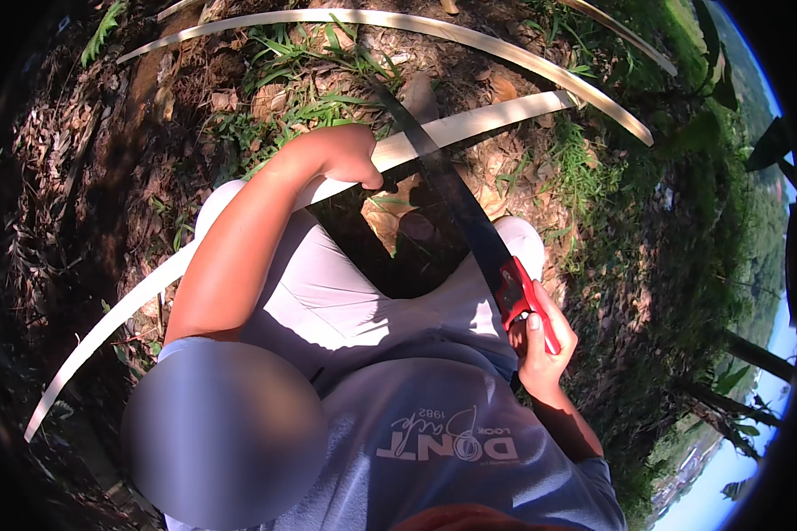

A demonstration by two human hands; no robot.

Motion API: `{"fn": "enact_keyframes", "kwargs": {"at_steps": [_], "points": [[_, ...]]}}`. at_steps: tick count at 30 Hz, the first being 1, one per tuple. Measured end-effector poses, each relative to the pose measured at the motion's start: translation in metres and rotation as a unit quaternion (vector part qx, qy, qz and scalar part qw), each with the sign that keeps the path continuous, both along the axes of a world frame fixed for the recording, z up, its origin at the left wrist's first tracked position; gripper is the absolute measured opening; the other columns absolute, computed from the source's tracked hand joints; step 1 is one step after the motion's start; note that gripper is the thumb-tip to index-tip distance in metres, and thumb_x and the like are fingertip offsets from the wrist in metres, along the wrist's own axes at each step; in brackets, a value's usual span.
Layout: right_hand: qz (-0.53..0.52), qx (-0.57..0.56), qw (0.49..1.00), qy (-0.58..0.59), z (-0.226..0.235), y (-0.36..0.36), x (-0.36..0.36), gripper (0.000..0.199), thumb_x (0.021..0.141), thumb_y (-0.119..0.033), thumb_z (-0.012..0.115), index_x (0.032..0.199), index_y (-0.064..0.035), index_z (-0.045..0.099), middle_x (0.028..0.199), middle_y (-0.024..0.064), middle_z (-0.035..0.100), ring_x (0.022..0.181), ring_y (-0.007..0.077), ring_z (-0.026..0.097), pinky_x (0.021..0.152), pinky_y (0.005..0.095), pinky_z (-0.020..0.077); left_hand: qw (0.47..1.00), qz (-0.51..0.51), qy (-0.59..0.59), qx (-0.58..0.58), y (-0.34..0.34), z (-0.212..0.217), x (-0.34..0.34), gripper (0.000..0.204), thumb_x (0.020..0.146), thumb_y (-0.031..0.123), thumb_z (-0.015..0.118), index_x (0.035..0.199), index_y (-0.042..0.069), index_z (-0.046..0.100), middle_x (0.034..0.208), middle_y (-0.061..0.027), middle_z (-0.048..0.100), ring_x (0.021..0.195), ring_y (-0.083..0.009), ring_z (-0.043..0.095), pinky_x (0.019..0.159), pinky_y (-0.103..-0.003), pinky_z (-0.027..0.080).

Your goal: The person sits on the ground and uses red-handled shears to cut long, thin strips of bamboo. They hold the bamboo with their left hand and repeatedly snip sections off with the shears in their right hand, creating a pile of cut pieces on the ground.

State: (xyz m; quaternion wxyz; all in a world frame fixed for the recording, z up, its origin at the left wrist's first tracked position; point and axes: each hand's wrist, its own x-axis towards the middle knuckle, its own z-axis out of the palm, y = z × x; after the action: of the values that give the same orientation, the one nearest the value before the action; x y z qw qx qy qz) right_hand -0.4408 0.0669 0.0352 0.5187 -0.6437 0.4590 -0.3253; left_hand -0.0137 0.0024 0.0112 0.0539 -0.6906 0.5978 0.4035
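A long pale wooden strip runs across in front of my bent legs, from the lower left up to the upper right. My left hand is closed around it near the middle. In my right hand is the red handle of a handsaw, fingers wrapped round it by my right knee. The saw's dark blade slants away up and left, crossing the strip a little right of my left hand. Whether its teeth have cut into the wood cannot be made out. The blade's far tip lies among grass.
Beyond lies a second pale strip on the ground, its right end close to the first strip's end. Part of another strip shows at the upper right. Dry leaves and grass tufts cover the sloping soil. Plants stand at the right.
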Motion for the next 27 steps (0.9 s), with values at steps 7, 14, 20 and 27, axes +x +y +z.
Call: {"fn": "enact_keyframes", "kwargs": {"at_steps": [7,14,20,27], "points": [[-0.002,0.047,0.998,-0.043,0.005,-0.069,0.101,0.043,0.108,-0.021,0.066,0.145,0.0014,0.065,0.067,-0.0026,0.06,0.052,0.0024,0.047,0.049,0.0211,0.0352,0.993,-0.023,-0.096,-0.058,0.003,-0.006,-0.015,0.034,0.077,0.026,0.08,0.093,-0.004,0.079,0.098,-0.0258,0.077,0.096,-0.0435,0.075,0.081,-0.05,0.062],[0.022,0.056,0.997,-0.052,0.028,-0.085,0.1,0.039,0.105,-0.013,0.07,0.14,0.0046,0.068,0.101,0.0057,0.072,0.077,0.0046,0.058,0.066,0.0222,0.046,0.984,0.03,-0.116,-0.135,0.024,-0.004,-0.03,0.018,0.078,0.007,0.079,0.094,-0.002,0.078,0.102,-0.0262,0.076,0.095,-0.043,0.076,0.083,-0.05,0.063],[0.016,0.073,0.997,0.012,0.02,-0.064,0.078,0.036,0.105,-0.008,0.069,0.14,-0.0003,0.069,0.1,0.0038,0.073,0.08,0.0061,0.059,0.072,0.0228,0.05,0.981,0.066,-0.127,-0.128,0.021,0.0,-0.039,0.021,0.077,0.008,0.079,0.096,0.001,0.077,0.1,-0.0243,0.076,0.096,-0.0424,0.076,0.085,-0.049,0.062],[0.0,0.081,0.997,0.011,0.054,-0.052,0.018,0.04,0.106,-0.012,0.067,0.143,0.0034,0.066,0.088,0.0001,0.07,0.063,0.0031,0.052,0.059,0.0211,0.0419,0.983,0.034,-0.124,-0.134,0.023,-0.007,-0.028,0.021,0.078,0.009,0.079,0.098,0.002,0.077,0.099,-0.0238,0.077,0.094,-0.0412,0.077,0.082,-0.05,0.062]]}}
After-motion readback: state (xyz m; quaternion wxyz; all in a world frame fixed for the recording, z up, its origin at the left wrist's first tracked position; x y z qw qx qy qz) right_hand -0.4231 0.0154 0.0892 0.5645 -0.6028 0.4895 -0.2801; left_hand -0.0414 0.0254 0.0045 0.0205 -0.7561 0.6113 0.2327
